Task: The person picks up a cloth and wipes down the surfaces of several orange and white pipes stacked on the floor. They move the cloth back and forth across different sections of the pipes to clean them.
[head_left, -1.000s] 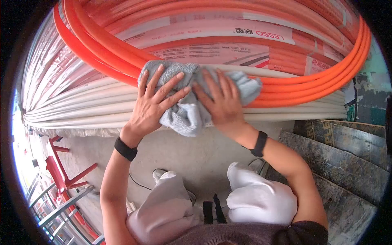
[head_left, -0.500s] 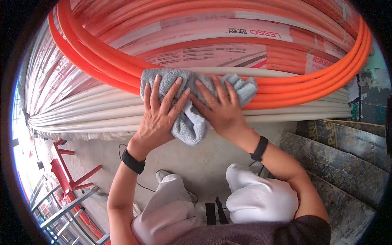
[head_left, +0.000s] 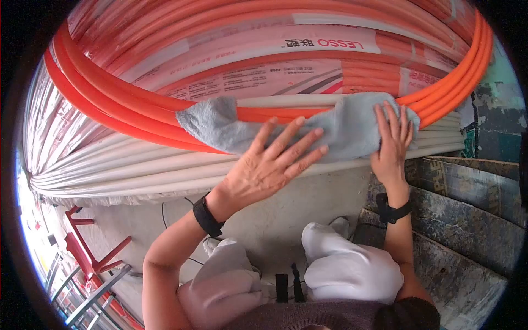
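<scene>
**Both hands over the cloth on the orange tubes**

We have the long, pale blue-grey, plush cloth (head_left: 352, 126) draped along the near curve of the bundle of smooth, bright orange plastic tubes (head_left: 264, 113), which come out from under it at both ends. Our hands are apart from each other. The left hand (head_left: 269, 165) is flat, palm down, its fingers fanned out and slanting up to the right over the cloth's lower edge; how firmly it touches, we cannot tell. Its forearm rises to the right from a bent elbow, with a black fabric band (head_left: 207, 216) around the wrist.

Our right hand (head_left: 393, 143) lies over the cloth's right end, fingers close together and pointing away from us, thumb toward the left. Whether it grips the orange tubes through the cloth or only rests there, we cannot tell. That forearm stands nearly straight below the hand.

Off-white tubes (head_left: 110, 165) run along the near side of the orange tubes, and reddish coils in clear wrapping (head_left: 220, 49) lie beyond them.
</scene>
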The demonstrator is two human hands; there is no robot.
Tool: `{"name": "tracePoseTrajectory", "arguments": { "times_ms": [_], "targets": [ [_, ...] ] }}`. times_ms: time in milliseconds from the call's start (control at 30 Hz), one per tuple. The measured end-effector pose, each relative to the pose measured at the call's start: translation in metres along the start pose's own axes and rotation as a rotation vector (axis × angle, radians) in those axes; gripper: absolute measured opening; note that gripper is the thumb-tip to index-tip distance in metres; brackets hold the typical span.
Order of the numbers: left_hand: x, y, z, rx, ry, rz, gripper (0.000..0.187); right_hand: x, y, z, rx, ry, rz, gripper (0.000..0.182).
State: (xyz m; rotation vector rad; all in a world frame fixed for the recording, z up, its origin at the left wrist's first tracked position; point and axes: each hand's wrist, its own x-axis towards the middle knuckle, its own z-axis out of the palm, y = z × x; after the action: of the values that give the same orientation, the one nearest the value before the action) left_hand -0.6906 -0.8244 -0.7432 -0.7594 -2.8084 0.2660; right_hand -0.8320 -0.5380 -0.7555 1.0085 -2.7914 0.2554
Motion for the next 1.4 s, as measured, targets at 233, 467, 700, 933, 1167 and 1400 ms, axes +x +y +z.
{"name": "tracePoseTrajectory", "arguments": {
  "times_ms": [233,467,700,933,1167,1400],
  "targets": [
    [-0.058,-0.048,0.0,-0.133,0.187,-0.375,0.049,0.001,-0.02,0.016,0.059,0.04,0.091,0.094],
    [-0.071,-0.051,-0.075,-0.078,0.407,-0.118,0.046,-0.001,-0.063,0.024,0.06,-0.037,0.083,0.097],
    [-0.094,-0.084,-0.058,0.054,0.117,-0.588,0.054,0.012,-0.126,0.028,0.168,-0.082,-0.11,0.102],
    [-0.106,-0.084,-0.015,-0.193,0.47,-0.759,0.047,0.039,-0.186,0.025,0.445,-0.08,-0.394,0.088],
    [-0.085,-0.053,-0.01,-0.199,0.287,-0.694,0.04,0.03,-0.158,0.028,0.407,-0.14,-0.362,0.079],
    [-0.038,0.0,0.011,-0.311,0.237,-0.484,0.05,0.012,-0.076,0.018,0.201,-0.068,-0.156,0.084]
  ]
}}
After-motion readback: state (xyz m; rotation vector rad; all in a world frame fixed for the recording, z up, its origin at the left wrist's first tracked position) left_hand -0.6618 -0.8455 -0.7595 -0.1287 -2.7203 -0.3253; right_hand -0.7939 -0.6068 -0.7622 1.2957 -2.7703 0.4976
